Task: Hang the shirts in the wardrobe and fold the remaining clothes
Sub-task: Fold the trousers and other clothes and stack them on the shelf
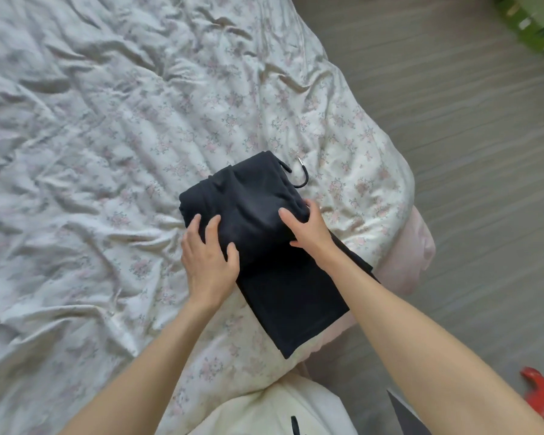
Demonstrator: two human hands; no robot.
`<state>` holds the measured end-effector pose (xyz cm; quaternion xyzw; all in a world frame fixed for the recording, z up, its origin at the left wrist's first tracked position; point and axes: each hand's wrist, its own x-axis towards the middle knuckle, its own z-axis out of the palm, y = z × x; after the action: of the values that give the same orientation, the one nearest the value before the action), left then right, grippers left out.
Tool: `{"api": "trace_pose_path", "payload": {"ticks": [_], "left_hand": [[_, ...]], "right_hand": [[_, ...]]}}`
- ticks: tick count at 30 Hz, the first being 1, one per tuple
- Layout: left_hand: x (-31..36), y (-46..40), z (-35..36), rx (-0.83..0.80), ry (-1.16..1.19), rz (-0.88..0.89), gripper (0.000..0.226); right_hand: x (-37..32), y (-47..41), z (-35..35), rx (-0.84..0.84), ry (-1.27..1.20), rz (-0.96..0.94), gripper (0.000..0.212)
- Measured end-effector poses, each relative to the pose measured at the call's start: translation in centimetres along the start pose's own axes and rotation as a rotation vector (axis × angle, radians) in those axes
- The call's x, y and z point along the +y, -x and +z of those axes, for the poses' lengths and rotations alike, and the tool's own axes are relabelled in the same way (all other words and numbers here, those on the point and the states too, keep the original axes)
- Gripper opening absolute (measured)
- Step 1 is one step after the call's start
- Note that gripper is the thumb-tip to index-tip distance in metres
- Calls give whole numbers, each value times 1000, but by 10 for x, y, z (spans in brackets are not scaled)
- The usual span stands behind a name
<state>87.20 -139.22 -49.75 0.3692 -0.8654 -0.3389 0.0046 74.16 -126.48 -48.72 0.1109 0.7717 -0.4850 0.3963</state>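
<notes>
Wide open stretch of rumpled floral duvet (91,152) left of and beyond the folded dark trousers (258,221), with bare floor (453,136) off the right edge.

Place: a bedroom in a home.
Bed (415,246): it takes most of the view, with a pink sheet at its corner.
Duvet (107,136): white with small pink flowers, much wrinkled, spread over the bed.
Floor (468,136): grey wood-look planks beside the bed.
Clothing: dark trousers (264,240) with a drawstring lie partly folded on the duvet.
</notes>
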Motion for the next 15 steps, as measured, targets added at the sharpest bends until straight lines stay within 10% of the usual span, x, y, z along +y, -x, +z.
{"api": "trace_pose_path", "payload": {"ticks": [4,10,15], "left_hand": [[-4,-6,-5,-37,181,-69,46],[-6,-13,1,41,-155,85,43],[-10,-82,-5,-96,-379,73,82]], "right_hand": [[-6,-6,2,156,104,-183,10],[7,-11,-26,182,464,-158,16],[12,-3,-21,382,656,-287,42]]}}
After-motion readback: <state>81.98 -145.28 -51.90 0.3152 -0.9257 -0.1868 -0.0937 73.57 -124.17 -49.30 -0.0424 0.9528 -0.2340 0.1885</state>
